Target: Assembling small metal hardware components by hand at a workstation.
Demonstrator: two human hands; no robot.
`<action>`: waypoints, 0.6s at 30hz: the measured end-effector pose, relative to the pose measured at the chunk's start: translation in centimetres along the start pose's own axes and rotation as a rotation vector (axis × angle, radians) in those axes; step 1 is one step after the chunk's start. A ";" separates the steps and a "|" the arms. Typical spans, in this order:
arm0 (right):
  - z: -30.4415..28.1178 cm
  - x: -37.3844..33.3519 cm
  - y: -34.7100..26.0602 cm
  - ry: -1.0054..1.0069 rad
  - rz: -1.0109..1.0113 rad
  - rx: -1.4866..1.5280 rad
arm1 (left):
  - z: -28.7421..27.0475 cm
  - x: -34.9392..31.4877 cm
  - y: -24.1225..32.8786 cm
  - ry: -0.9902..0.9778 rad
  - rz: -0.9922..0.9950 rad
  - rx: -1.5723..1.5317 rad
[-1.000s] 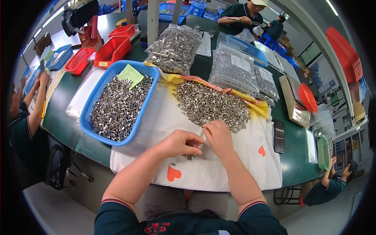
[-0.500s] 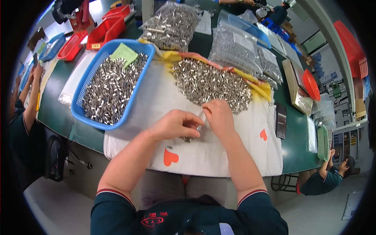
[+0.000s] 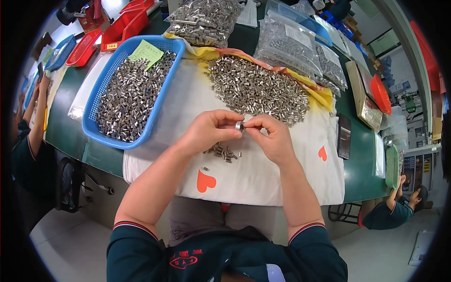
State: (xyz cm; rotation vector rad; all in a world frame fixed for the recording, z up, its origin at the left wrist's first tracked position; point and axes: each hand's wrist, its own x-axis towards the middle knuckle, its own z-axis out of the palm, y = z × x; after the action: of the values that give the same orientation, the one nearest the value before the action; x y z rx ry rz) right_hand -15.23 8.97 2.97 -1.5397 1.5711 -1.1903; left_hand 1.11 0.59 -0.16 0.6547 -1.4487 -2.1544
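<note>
Between the thumb and fingers of my left hand (image 3: 206, 131) is a small round metal ring (image 3: 239, 126), held above the white cloth (image 3: 253, 183). My right hand (image 3: 273, 136) is closed in a pinch, its fingertips against the ring's right side; anything between them is too small to make out. Just below my hands lies a small cluster of short metal pins (image 3: 226, 154), with one loose pin (image 3: 205, 168) nearer me. Beyond the hands spreads a large heap of similar metal pins (image 3: 258, 89).
To the left stands a blue basket (image 3: 89, 117) full of small metal parts, with a green note (image 3: 146, 54) on top. Bags of metal parts (image 3: 204, 21) line the back. A phone (image 3: 344, 136) lies right of the cloth. Co-workers sit at both sides.
My right hand has drawn back from the heap's near edge to meet my left hand. The ring now shows between them, and the pin cluster below is less covered. The view has shifted slightly.
</note>
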 end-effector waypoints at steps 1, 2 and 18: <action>0.0 0.0 -0.1 0.003 -0.018 -0.048 | 0.0 0.0 0.0 0.000 -0.002 0.000; 0.1 0.0 -0.1 0.003 -0.017 -0.047 | 0.0 0.1 -0.1 -0.002 0.002 0.001; -0.8 0.1 0.1 -0.032 0.067 -0.126 | 0.3 -0.2 0.0 -0.003 -0.032 0.185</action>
State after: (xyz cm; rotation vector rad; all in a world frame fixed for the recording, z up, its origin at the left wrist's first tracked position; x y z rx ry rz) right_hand -15.96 8.95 3.21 -1.5646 1.6906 -1.0429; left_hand 1.09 0.87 -0.02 0.7442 -1.6635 -2.0622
